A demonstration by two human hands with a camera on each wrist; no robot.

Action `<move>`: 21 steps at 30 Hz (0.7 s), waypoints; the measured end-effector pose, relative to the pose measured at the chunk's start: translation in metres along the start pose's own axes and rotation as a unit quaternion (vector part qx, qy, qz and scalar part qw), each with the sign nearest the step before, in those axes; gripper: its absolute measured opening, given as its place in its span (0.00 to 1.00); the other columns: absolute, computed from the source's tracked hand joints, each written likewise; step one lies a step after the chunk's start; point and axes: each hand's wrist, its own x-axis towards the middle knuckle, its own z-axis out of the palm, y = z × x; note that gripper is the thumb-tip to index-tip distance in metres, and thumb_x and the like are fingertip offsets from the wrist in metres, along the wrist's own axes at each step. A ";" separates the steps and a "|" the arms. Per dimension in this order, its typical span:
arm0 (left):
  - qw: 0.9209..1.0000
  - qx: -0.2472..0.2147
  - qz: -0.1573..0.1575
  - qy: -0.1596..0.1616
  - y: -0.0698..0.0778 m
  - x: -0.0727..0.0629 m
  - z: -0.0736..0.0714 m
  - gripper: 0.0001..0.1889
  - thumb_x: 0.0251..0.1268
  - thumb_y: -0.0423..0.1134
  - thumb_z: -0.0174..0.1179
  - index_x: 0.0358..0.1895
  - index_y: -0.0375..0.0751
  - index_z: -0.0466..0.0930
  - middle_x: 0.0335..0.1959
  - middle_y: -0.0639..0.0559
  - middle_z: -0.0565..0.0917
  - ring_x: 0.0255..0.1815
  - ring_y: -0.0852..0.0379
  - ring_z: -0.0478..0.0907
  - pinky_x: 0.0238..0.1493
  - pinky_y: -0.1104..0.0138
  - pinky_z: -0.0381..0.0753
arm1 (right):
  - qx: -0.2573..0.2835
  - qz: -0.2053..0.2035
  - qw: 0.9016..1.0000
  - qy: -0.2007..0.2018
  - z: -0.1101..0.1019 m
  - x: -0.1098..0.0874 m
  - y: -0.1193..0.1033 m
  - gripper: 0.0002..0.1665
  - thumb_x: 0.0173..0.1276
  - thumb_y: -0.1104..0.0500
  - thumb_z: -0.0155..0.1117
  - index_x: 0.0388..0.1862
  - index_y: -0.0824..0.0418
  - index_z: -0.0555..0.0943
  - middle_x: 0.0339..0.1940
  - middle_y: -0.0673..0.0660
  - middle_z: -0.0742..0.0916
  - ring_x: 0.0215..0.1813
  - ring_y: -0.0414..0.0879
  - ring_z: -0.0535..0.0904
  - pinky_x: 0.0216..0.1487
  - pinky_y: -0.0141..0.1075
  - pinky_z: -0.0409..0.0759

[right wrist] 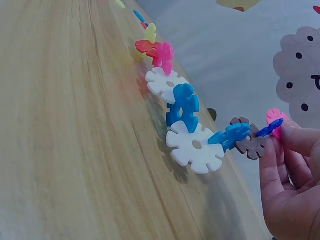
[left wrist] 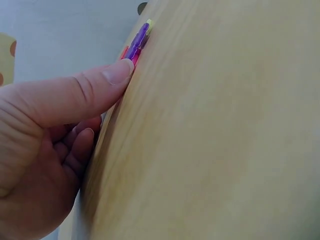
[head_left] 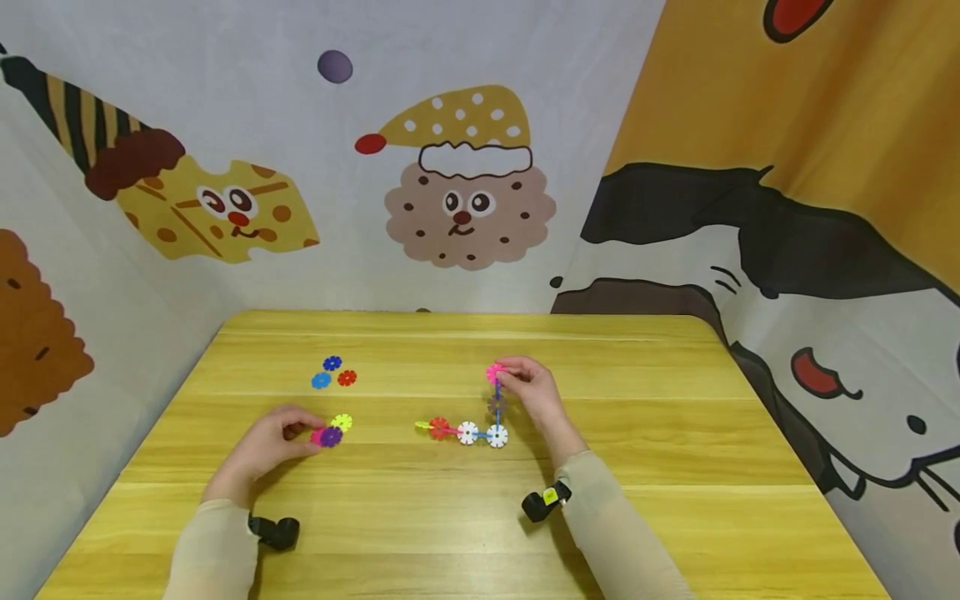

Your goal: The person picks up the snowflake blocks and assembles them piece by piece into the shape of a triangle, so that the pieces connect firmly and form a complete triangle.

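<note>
My right hand (head_left: 531,387) pinches a pink interlocking snowflake disc (head_left: 494,373) between thumb and fingers, at the raised end of a joined chain. Down from it run a dark blue disc (right wrist: 270,128), a brown disc (right wrist: 248,138), a blue disc and a white disc (head_left: 497,436). There the chain bends left through a blue disc (right wrist: 183,108), another white disc (head_left: 467,433), pink and red discs (head_left: 438,428) to a yellow-green end (head_left: 423,426). On the left, my left hand (head_left: 273,442) pinches overlapping purple (head_left: 331,437) and pink discs at the tabletop; its thumb tip meets their edge.
A loose yellow disc (head_left: 342,422) lies against the purple one. Farther back on the wooden table (head_left: 637,517) are dark blue (head_left: 332,363), light blue (head_left: 321,381) and red discs (head_left: 347,377). A cartoon-printed cloth (head_left: 300,292) hangs behind the table's far edge.
</note>
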 end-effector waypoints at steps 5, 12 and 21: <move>1.000 0.011 -0.013 0.009 0.001 0.003 0.001 0.13 0.53 0.28 0.73 0.41 0.36 0.82 0.38 0.47 0.79 0.38 0.53 0.71 0.38 0.68 0.73 | -0.005 0.006 1.000 0.004 0.000 0.000 0.001 0.15 0.63 0.74 0.66 0.49 0.75 0.81 0.34 0.53 0.88 0.36 0.42 0.82 0.41 0.33 0.84; 0.996 0.023 -0.043 0.079 0.007 0.004 0.001 0.09 0.60 0.24 0.66 0.42 0.34 0.80 0.34 0.46 0.82 0.35 0.54 0.75 0.35 0.69 0.77 | -0.009 -0.008 1.000 0.009 -0.001 -0.001 0.004 0.15 0.63 0.74 0.67 0.49 0.76 0.81 0.34 0.53 0.88 0.36 0.41 0.82 0.41 0.33 0.84; 0.993 -0.035 -0.034 0.107 0.044 0.022 0.019 0.08 0.64 0.32 0.67 0.45 0.37 0.85 0.39 0.46 0.86 0.37 0.55 0.81 0.37 0.71 0.81 | -0.019 0.000 1.000 0.014 -0.004 -0.004 0.001 0.15 0.63 0.73 0.68 0.49 0.74 0.81 0.35 0.55 0.87 0.35 0.41 0.81 0.44 0.39 0.84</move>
